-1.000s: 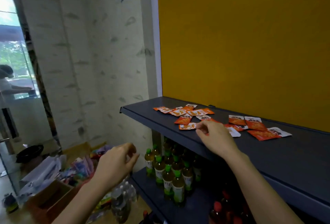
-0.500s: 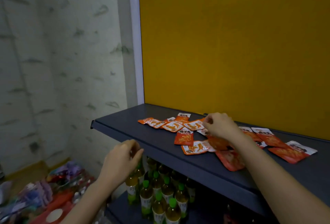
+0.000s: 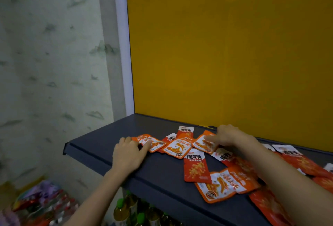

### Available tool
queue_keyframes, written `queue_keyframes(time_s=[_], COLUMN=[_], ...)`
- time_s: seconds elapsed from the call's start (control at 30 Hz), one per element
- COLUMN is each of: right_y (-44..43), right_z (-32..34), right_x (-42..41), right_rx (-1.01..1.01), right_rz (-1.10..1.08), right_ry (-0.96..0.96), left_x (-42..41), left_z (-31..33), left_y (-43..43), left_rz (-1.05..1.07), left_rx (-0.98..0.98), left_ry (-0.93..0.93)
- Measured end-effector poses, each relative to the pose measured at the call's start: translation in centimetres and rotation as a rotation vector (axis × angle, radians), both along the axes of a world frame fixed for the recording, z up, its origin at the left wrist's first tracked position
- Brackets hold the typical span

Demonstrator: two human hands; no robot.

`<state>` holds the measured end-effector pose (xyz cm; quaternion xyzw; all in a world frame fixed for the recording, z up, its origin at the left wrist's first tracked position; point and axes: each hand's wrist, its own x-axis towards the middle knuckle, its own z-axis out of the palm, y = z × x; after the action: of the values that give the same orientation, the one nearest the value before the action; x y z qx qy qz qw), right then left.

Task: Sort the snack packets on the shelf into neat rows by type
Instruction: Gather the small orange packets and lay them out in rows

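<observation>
My straight-fingered left hand (image 3: 128, 155) is touching one orange packet (image 3: 152, 142), my right hand (image 3: 229, 135) likewise pressing another skewed packet (image 3: 203, 144) at its three o'clock.

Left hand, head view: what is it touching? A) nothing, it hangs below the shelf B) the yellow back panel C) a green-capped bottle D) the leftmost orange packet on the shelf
D: the left hand rests on the shelf, fingertips on the leftmost orange packet.
</observation>
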<state>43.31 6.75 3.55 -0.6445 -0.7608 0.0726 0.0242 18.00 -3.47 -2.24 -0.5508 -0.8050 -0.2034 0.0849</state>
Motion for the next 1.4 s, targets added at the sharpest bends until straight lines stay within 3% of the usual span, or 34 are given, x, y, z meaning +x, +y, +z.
queue_keyframes(time_s=[0.2, 0.4, 0.53, 0.73, 0.83, 1.0, 1.1, 1.27, 1.4], right_y=[1.5, 2.2, 2.3, 2.7, 2.1, -1.4, -4.8, -10.6, -14.6], right_z=[-0.7, -1.3, -1.6, -1.9, -1.4, 0.5, 1.0, 1.1, 0.4], right_x=[-1.2, -2.4, -3.1, -4.1, -4.0, -1.3, 1.1, 3.5, 4.0], right_rx=[-0.038, -0.01, -0.041, 0.008, 0.143, 0.264, 0.303, 0.315, 0.348], right_rz=[-0.069, -0.227, -0.285, -0.307, -0.321, -0.326, -0.353, -0.395, -0.418], right_ry=[-0.058, -0.023, 0.1, 0.339, 0.422, 0.595, 0.68, 0.759, 0.703], left_x=[-1.1, -2.1, -2.6, -0.3, 2.6, 4.3, 4.2, 4.2, 4.6], left_z=[0.5, 1.4, 2.3, 3.9, 3.1, 1.8, 2.0, 2.3, 2.5], left_y=[4.5, 6.9, 6.4, 5.1, 4.7, 5.8, 6.0, 6.8, 7.5], left_rz=[-0.007, -0.111, -0.269, -0.495, -0.551, -0.497, -0.461, -0.475, -0.47], left_rx=[-0.058, -0.125, -0.1, -0.118, -0.168, -0.181, -0.242, -0.258, -0.293], left_ry=[-0.151, -0.537, -0.892, -1.193, -1.047, -0.523, -0.308, -0.113, -0.033])
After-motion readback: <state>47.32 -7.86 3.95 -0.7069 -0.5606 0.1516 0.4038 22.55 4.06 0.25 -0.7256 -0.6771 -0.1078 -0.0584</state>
